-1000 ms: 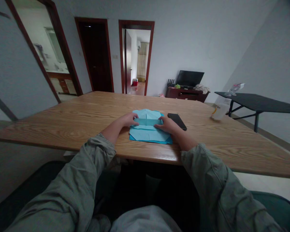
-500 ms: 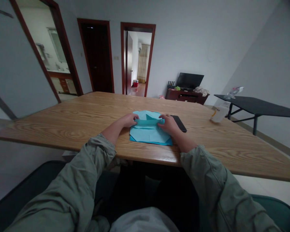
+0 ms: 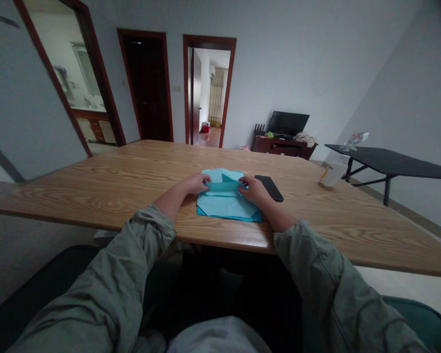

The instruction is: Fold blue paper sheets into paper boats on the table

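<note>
A light blue sheet of folded paper (image 3: 226, 202) lies on the wooden table (image 3: 132, 181) close to its near edge. My left hand (image 3: 194, 184) pinches the left end of a folded band across the paper's middle. My right hand (image 3: 255, 190) pinches the band's right end, fingers curled onto it. Both forearms in grey-green sleeves reach in from below. A small triangular flap stands up at the paper's far side.
A black phone (image 3: 269, 187) lies flat just right of my right hand. A white cup (image 3: 332, 173) stands near the table's right edge. A black side table (image 3: 389, 159) is beyond it. Doorways and a TV stand line the far wall.
My hands have lifted and rolled the folded band slightly, raising a flap at the far side. My right hand shifted a little left, uncovering the phone.
</note>
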The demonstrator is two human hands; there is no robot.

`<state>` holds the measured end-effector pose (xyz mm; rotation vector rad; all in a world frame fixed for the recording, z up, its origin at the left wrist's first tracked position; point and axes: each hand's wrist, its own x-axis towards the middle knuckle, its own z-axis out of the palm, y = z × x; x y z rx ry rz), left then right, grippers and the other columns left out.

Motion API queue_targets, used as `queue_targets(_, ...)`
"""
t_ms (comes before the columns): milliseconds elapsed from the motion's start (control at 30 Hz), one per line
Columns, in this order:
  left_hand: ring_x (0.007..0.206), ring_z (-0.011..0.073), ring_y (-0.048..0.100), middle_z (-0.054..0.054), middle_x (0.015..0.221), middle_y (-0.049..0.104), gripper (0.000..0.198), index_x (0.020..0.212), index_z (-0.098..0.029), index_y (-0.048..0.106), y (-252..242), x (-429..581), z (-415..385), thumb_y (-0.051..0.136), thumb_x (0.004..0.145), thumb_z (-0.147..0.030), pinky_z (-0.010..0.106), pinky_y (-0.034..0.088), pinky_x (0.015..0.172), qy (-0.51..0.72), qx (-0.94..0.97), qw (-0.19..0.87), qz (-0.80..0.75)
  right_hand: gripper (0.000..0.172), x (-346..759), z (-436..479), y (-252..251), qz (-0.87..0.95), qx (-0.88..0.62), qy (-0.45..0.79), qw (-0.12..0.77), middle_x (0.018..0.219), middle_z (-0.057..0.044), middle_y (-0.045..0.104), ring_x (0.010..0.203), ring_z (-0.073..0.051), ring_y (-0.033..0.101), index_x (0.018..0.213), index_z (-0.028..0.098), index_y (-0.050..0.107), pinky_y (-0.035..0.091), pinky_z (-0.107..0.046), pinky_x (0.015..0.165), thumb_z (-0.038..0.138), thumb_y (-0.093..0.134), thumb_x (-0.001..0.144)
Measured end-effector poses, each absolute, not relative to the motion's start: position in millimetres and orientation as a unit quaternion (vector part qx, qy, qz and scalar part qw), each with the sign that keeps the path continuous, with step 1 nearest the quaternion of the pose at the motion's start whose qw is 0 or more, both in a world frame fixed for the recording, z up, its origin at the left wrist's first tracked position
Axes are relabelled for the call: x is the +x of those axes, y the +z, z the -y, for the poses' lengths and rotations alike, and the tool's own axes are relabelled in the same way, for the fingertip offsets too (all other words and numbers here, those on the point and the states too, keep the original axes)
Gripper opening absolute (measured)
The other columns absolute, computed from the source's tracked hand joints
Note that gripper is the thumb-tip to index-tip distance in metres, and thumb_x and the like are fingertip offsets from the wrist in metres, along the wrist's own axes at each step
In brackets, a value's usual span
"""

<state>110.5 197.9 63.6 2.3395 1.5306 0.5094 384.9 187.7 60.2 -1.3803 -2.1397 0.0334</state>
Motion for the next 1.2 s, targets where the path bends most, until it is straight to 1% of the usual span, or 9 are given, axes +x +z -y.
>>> queue_targets(133,0.077,0.0132,0.061,0.003,0.094,0.068,0.034,0.104,-0.018,0.066,64.2,111.5,-197.0,0.062,0.070,-0.022,0.019,0.044,0.063,0.181,0.809,0.154,-0.537,0.030,383.4,-182.8,62.0,0.810,-0.517,0.048,0.272,0.088,-0.003,0.068,0.074,-0.014,0.060,0.109,0.021,0.067,0.043,-0.023,0.069,0.022,0.062,0.079)
queue_targets(300,0.074,0.0125,0.061,0.003,0.093,0.068,0.032,0.103,-0.019,0.066,67.2,111.6,-193.9,0.063,0.071,-0.025,0.019,0.044,0.061,0.185,0.799,0.158,-0.549,0.028,382.6,-180.2,63.6,0.812,-0.517,0.060,0.264,0.088,-0.003,0.069,0.072,-0.013,0.059,0.107,0.020,0.068,0.042,-0.023,0.067,0.022,0.061,0.080)
queue_targets(467,0.072,0.0123,0.061,0.003,0.093,0.067,0.035,0.102,-0.019,0.065,67.5,110.4,-194.7,0.066,0.069,-0.027,0.020,0.045,0.060,0.185,0.786,0.179,-0.563,0.029,383.1,-180.1,64.1,0.813,-0.519,0.064,0.256,0.091,-0.004,0.069,0.074,-0.014,0.059,0.107,0.020,0.068,0.043,-0.023,0.070,0.021,0.061,0.078)
queue_targets(600,0.073,0.0134,0.061,0.002,0.088,0.067,0.034,0.099,-0.019,0.067,65.7,108.3,-197.3,0.067,0.065,-0.025,0.020,0.045,0.059,0.187,0.793,0.166,-0.556,0.029,383.5,-179.9,63.7,0.829,-0.500,0.066,0.242,0.093,-0.006,0.069,0.080,-0.016,0.061,0.103,0.018,0.069,0.044,-0.024,0.074,0.015,0.059,0.076)
queue_targets(700,0.073,0.0138,0.062,0.003,0.090,0.068,0.037,0.102,-0.018,0.066,64.8,107.8,-197.7,0.066,0.065,-0.022,0.020,0.045,0.059,0.188,0.791,0.170,-0.557,0.028,383.2,-180.2,63.4,0.826,-0.502,0.068,0.247,0.093,-0.006,0.070,0.083,-0.016,0.061,0.100,0.017,0.069,0.044,-0.024,0.076,0.012,0.056,0.076)
queue_targets(800,0.073,0.0130,0.062,0.004,0.092,0.069,0.035,0.105,-0.018,0.065,65.3,109.5,-195.9,0.065,0.070,-0.023,0.020,0.045,0.060,0.198,0.779,0.175,-0.569,0.028,382.6,-180.9,63.3,0.815,-0.519,0.066,0.249,0.092,-0.006,0.070,0.081,-0.016,0.061,0.102,0.016,0.069,0.044,-0.024,0.075,0.014,0.056,0.078)
queue_targets(967,0.070,0.0121,0.060,0.004,0.090,0.070,0.029,0.107,-0.018,0.065,68.3,114.0,-191.6,0.060,0.080,-0.029,0.020,0.044,0.061,0.216,0.766,0.171,-0.581,0.029,381.7,-181.0,63.4,0.805,-0.534,0.060,0.251,0.088,-0.006,0.068,0.074,-0.016,0.059,0.107,0.017,0.067,0.042,-0.024,0.069,0.019,0.055,0.080)
queue_targets(1100,0.068,0.0127,0.060,0.004,0.087,0.069,0.030,0.110,-0.019,0.064,69.0,114.7,-190.1,0.057,0.082,-0.028,0.021,0.043,0.061,0.201,0.770,0.158,-0.584,0.031,382.0,-181.4,61.4,0.800,-0.540,0.076,0.252,0.087,-0.004,0.066,0.068,-0.014,0.057,0.111,0.020,0.063,0.040,-0.023,0.062,0.021,0.056,0.081)
queue_targets(1200,0.068,0.0132,0.060,0.003,0.086,0.068,0.038,0.116,-0.020,0.060,68.1,113.2,-189.6,0.060,0.080,-0.030,0.022,0.044,0.062,0.194,0.774,0.142,-0.585,0.032,383.1,-183.0,58.9,0.800,-0.545,0.071,0.241,0.087,-0.003,0.066,0.068,-0.014,0.057,0.113,0.020,0.061,0.040,-0.023,0.062,0.022,0.057,0.081)
